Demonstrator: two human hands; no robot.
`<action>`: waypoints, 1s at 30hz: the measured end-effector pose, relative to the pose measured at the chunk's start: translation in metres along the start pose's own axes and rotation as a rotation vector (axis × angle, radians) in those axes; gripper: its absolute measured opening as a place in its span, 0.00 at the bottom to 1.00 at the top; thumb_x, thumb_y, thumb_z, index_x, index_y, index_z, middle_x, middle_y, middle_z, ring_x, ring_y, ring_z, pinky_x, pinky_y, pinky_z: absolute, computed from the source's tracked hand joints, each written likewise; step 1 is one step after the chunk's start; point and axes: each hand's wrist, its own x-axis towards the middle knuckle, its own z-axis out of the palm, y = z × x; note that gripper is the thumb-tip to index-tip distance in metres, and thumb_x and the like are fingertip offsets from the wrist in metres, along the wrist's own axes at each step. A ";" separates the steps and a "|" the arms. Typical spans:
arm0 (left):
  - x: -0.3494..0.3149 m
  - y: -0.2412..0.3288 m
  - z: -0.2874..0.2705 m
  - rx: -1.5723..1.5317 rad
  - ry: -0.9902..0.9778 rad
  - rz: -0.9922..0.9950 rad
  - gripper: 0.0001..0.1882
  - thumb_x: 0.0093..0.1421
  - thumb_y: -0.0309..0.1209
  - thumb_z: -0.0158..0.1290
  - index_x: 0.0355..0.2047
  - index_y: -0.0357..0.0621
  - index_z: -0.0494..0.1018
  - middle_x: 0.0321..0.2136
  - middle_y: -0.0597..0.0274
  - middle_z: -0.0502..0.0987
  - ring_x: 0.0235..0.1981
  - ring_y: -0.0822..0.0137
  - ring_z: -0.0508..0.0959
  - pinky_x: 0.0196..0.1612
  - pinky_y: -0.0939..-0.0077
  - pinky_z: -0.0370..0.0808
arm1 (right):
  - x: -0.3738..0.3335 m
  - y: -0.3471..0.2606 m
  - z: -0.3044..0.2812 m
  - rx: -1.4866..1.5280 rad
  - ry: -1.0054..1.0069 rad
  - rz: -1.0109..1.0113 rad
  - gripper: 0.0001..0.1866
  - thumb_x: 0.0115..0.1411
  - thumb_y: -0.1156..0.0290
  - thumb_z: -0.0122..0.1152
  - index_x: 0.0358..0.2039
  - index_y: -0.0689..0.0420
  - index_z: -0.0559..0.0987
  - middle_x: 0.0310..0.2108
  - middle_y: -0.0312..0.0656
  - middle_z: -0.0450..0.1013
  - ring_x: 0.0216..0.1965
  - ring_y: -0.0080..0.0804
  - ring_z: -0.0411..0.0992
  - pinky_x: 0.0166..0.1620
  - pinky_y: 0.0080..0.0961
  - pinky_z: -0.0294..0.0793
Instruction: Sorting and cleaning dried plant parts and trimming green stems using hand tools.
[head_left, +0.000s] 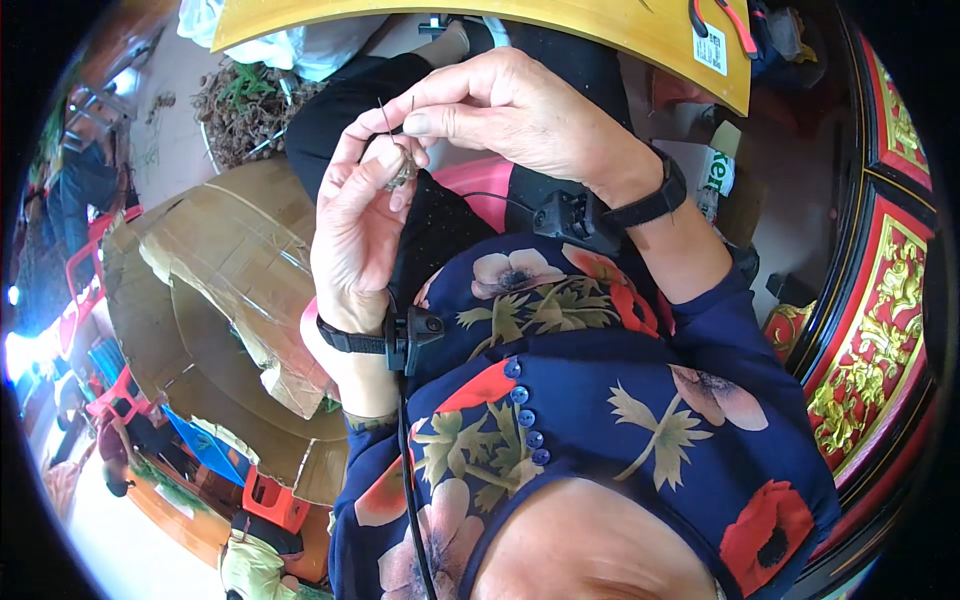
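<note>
My left hand (352, 228) is closed around a small grey-brown knobby lump (403, 170), pinched between thumb and fingers. A thin dark strand (386, 115) stands up from beside the left thumb; whether it is wire or stem I cannot tell. Just above the lump, my right hand (500, 108) has its thumb pressed toward its bent fingers, close to the left fingertips. What the right fingers hold, if anything, is too small to make out. Both wrists carry black straps with small black devices.
Torn brown cardboard (220, 270) lies at the left. Beyond it sits a heap of brown root-like clumps (245, 120) with some green leaves, near a white plastic bag (290, 45). A yellow tabletop (560, 15) spans the far side, bearing red-handled pliers (740, 30). Carved red-gold panels (880, 340) stand right.
</note>
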 end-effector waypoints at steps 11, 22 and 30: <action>-0.001 0.005 0.017 0.190 -0.047 -0.119 0.13 0.63 0.34 0.46 0.41 0.37 0.70 0.25 0.67 0.71 0.23 0.81 0.64 0.24 0.89 0.58 | -0.002 0.002 0.008 -0.103 0.233 -0.087 0.09 0.61 0.73 0.54 0.36 0.65 0.78 0.24 0.35 0.74 0.26 0.17 0.71 0.33 0.14 0.72; 0.005 0.003 0.016 0.177 0.128 -0.007 0.07 0.60 0.31 0.43 0.28 0.42 0.68 0.16 0.76 0.55 0.17 0.82 0.52 0.19 0.87 0.47 | -0.001 0.006 0.015 -0.281 0.321 -0.191 0.04 0.57 0.76 0.59 0.31 0.62 0.79 0.23 0.34 0.73 0.25 0.17 0.70 0.31 0.14 0.70; 0.005 0.011 0.012 0.186 0.119 -0.014 0.07 0.58 0.31 0.44 0.27 0.42 0.67 0.16 0.77 0.54 0.16 0.82 0.51 0.19 0.87 0.46 | 0.001 -0.003 0.011 -0.584 0.393 -0.266 0.04 0.53 0.77 0.61 0.31 0.60 0.79 0.26 0.36 0.72 0.26 0.19 0.71 0.30 0.15 0.69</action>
